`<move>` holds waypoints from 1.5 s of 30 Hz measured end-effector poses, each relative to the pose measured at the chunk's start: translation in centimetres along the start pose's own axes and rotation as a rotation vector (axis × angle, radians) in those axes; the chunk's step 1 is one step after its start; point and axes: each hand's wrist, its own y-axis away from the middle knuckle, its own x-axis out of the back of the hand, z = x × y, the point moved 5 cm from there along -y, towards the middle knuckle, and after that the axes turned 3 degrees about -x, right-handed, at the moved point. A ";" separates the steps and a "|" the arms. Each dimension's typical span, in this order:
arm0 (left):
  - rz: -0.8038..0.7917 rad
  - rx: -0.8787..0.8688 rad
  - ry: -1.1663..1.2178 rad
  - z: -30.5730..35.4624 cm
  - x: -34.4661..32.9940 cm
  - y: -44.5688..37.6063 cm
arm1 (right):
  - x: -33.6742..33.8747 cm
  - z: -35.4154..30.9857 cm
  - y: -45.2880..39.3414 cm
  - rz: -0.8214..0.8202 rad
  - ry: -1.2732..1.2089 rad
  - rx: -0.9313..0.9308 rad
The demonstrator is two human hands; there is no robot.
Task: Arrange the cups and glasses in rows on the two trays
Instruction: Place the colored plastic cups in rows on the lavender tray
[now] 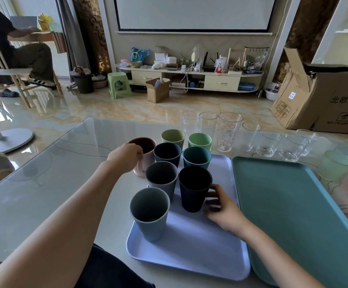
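- On the lilac tray [191, 254], plastic cups stand in two columns: a grey cup [149, 214] nearest, a second grey cup [161, 179] behind it, then a dark blue cup [167, 153]; alongside, a navy cup [195, 191] and a teal cup [197, 160] behind it.
- Whether the two pale green cups [173, 138] [199, 141] at the far end sit on that tray or just past its edge on the surface [44, 183], I cannot tell.
- The left hand [125, 157] is wrapped around a pink cup [143, 156], which sits at the tray's left edge, seemingly off it.
- The right hand [223, 208] rests on the tray with its fingers curled against the navy cup's side; contact looks likely, a firm grip less certain.
- The green tray [293, 215] to the right holds nothing.
- Clear glasses [270, 143], among them a tall printed glass [228, 132], wait in a loose line on the surface beyond both trays.
- My reading: the cup tray is roughly half settled, with the pink cup to be placed and the rows straightened; all the glasses remain, so well under half the job appears done.
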 end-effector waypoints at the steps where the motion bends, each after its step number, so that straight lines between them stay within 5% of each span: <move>1: 0.025 -0.003 0.008 -0.2 0.0 0.0 | -0.1 0.0 0.0 0.002 -0.005 0.000; 13: 0.464 0.228 0.158 0.7 6.5 2.6 | 2.0 -0.8 0.9 0.101 0.065 0.036; 23: 0.736 0.005 0.238 10.1 12.0 7.0 | 3.9 -9.0 3.6 0.412 -0.016 0.361; 34: 0.712 -0.352 0.157 18.4 9.9 13.8 | 3.6 -15.3 9.4 0.233 -0.134 0.470; 39: 0.436 -0.551 0.236 18.4 9.3 14.3 | 4.6 -11.6 11.4 0.103 -0.230 0.461; 45: 0.149 -0.165 0.206 10.6 6.4 9.4 | 3.3 -6.3 12.8 -0.010 -0.352 0.288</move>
